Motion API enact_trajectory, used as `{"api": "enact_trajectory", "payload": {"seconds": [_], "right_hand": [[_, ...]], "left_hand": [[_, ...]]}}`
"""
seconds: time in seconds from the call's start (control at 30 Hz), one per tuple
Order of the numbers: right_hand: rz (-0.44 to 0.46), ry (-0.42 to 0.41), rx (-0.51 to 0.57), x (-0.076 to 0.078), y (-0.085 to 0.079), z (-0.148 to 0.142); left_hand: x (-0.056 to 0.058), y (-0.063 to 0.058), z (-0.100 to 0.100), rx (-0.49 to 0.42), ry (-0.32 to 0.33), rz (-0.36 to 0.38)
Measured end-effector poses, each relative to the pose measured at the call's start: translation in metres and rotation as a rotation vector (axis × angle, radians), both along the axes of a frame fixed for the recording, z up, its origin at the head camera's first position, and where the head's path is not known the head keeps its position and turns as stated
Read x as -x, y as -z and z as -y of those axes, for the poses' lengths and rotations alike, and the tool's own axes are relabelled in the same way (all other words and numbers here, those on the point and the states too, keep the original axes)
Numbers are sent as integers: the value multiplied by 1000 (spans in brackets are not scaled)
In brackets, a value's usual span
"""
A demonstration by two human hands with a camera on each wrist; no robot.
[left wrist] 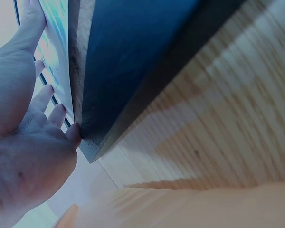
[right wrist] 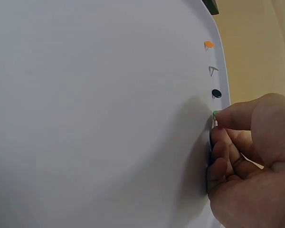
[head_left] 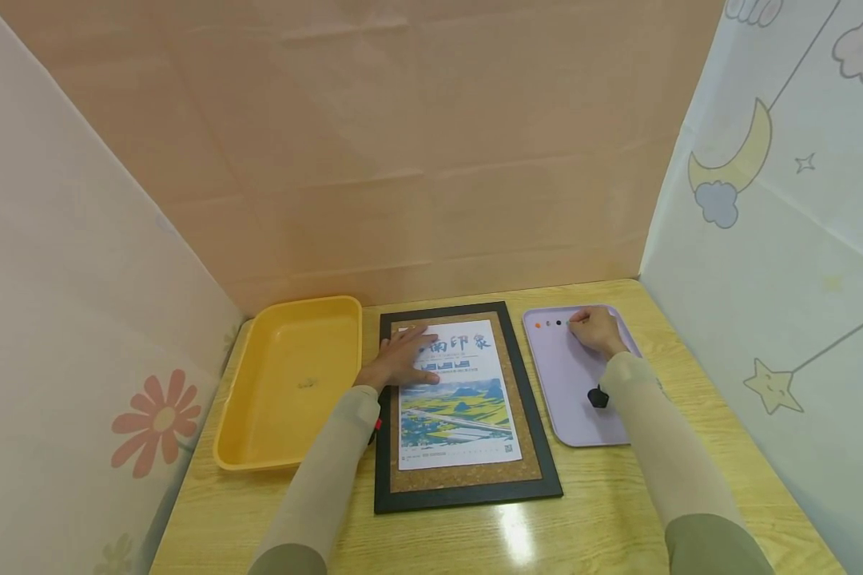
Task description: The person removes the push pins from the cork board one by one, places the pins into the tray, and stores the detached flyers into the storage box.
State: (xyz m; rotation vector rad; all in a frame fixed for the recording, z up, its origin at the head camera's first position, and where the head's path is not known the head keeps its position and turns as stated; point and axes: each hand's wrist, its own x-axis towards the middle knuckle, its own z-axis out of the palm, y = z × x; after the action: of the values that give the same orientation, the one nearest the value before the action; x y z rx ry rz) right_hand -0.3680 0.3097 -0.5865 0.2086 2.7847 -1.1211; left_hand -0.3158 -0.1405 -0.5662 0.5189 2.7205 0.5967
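Note:
A printed sheet (head_left: 456, 415) with a landscape picture lies on a black-framed corkboard (head_left: 463, 479). My left hand (head_left: 401, 361) rests on the sheet's upper left part, fingers spread, its palm over the frame's left side. At the far edge of the lilac tray (head_left: 568, 375), my right hand (right wrist: 256, 152) pinches a green thumbtack (right wrist: 214, 113) between thumb and finger; the hand covers part of it. Beside it, along the tray's edge, are a black thumbtack (right wrist: 217, 93), a whitish thumbtack (right wrist: 213, 70) and an orange thumbtack (right wrist: 208, 44).
A yellow tray (head_left: 298, 383) stands left of the corkboard. Nearer in the lilac tray is a small black object (head_left: 598, 397), partly behind the right sleeve. A red and black item (head_left: 377, 425) shows at the corkboard's left edge. Cloth walls (head_left: 431, 160) enclose the wooden table.

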Motion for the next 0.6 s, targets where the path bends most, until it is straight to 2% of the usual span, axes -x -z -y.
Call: {"api": "enact_trajectory", "payload": {"seconds": [0.37, 0.6], "right_hand": [[-64, -67, -40, -4, 5, 7], [-99, -66, -62, -6, 9, 9]], "left_hand": [[-1, 1, 1, -14, -7, 5], [1, 2, 2, -2, 4, -3]]}}
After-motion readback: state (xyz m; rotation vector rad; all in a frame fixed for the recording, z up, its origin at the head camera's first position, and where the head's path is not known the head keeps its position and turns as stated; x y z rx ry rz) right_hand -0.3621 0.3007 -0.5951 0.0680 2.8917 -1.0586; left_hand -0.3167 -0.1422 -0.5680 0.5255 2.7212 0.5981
